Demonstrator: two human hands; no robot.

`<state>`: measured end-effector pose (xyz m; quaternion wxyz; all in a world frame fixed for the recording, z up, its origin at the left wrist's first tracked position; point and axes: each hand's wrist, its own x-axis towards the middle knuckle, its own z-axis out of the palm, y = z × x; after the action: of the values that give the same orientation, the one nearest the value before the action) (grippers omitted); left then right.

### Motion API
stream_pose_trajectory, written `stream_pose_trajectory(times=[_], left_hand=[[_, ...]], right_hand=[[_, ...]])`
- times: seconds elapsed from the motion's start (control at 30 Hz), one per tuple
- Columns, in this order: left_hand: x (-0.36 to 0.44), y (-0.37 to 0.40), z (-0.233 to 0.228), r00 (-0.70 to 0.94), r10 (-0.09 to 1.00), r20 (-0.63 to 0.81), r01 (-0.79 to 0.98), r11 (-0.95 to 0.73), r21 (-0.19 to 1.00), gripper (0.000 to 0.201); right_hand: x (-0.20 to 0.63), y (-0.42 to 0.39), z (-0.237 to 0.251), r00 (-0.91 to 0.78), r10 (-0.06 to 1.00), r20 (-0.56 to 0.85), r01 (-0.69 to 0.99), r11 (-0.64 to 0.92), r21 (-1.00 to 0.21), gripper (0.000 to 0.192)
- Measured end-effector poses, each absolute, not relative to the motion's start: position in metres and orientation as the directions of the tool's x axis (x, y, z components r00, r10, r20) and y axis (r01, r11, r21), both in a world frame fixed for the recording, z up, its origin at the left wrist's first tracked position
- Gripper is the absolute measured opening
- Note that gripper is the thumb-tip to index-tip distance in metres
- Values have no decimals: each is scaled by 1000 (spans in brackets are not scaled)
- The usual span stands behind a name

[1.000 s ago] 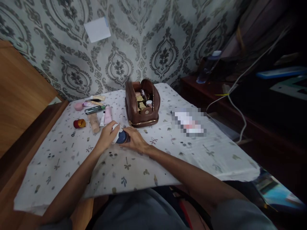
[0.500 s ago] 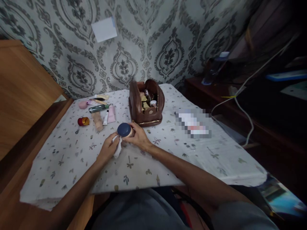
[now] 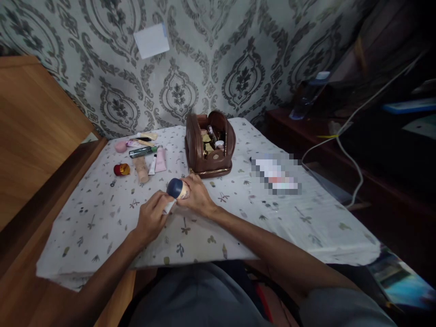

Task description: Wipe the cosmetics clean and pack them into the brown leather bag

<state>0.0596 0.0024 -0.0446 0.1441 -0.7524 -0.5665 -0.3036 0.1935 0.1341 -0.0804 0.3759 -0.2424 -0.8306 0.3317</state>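
A small cosmetic jar with a dark blue lid and a pale, printed body is tilted above the front middle of the table. My right hand is closed around its body from the right. In my left hand a white wipe is pinched, held against the jar's lower left side. Just behind the hands stands a brown cosmetic bag, unzipped, with gold and white-lidded items inside.
Left of the bag lie a pink tube, a small white tube, a beige tube, a dark green bottle and a red-and-gold container. A blurred-out item lies at right. A water bottle stands beyond.
The jar has tipped so that more of its pale printed side shows. My left hand has turned and moved slightly right, and the wipe is now bunched smaller beneath the fingers.
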Motion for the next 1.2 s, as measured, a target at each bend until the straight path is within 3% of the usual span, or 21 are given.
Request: stream_pose_trajectory(times=[0.13,0.2,0.3,0.4,0.47,0.53,0.73,0.8,0.9,1.07,1.2], left_hand=[[71,7,-31,271,742,613,950,-308,-47,20],[73,14,-22,183,805,565,973,-230,12,19],[64,31,-12,-65,893,446,923,-116,366,17],[50,45,-12,-274,934,231,622,-12,783,19],[45,49,-19,-398,911,106,348,43,937,22],[47,50,-27,-491,870,46,163,40,986,28],[60,44,-44,-570,820,43,51,-18,999,39],[59,43,-44,-556,827,82,106,-27,994,39],[56,41,-35,-449,878,168,330,-11,944,37],[61,36,-18,-168,920,354,715,-134,686,28],[64,31,-14,35,894,447,837,-271,476,24]], right_hand=[[193,129,-84,-669,541,510,129,760,-637,45],[192,125,-87,-696,463,549,78,809,-583,41],[191,121,-87,-698,390,600,-11,833,-553,39],[191,121,-84,-679,403,614,-74,794,-603,41],[191,122,-81,-669,437,601,-104,746,-658,48],[191,123,-80,-665,479,573,-122,688,-715,56],[191,121,-74,-628,638,445,-105,497,-861,49],[193,120,-72,-627,657,419,-67,490,-869,45],[196,118,-70,-645,626,437,6,577,-817,45],[197,115,-69,-698,580,419,52,625,-779,40],[197,116,-65,-698,639,323,63,504,-861,33]])
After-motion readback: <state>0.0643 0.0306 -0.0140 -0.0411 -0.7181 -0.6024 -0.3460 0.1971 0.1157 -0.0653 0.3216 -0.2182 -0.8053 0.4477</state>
